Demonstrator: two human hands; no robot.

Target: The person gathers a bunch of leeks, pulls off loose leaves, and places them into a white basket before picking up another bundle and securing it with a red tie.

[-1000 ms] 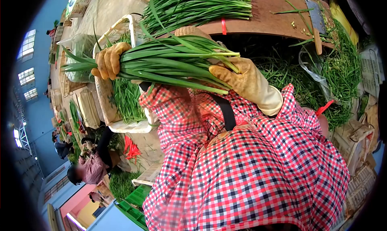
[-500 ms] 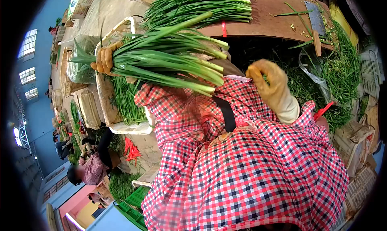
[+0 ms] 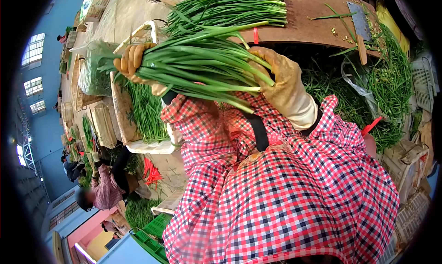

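Currently, a bundle of long green leafy stalks [image 3: 202,68] is held crosswise at 12 o'clock, above the red-checked apron [image 3: 285,195]. The tan-gloved left hand [image 3: 131,61] is clamped at 10 o'clock, its fingers [image 3: 133,57] wrapped fully round the leafy end. The tan-gloved right hand [image 3: 283,82] is set at 1 o'clock, fingers curled about the cut stem ends. A brown wooden surface [image 3: 313,20] is noted beyond, bearing a second heap of green stalks [image 3: 230,6] and, at 2 o'clock, a steel cleaver with wooden handle [image 3: 360,24].
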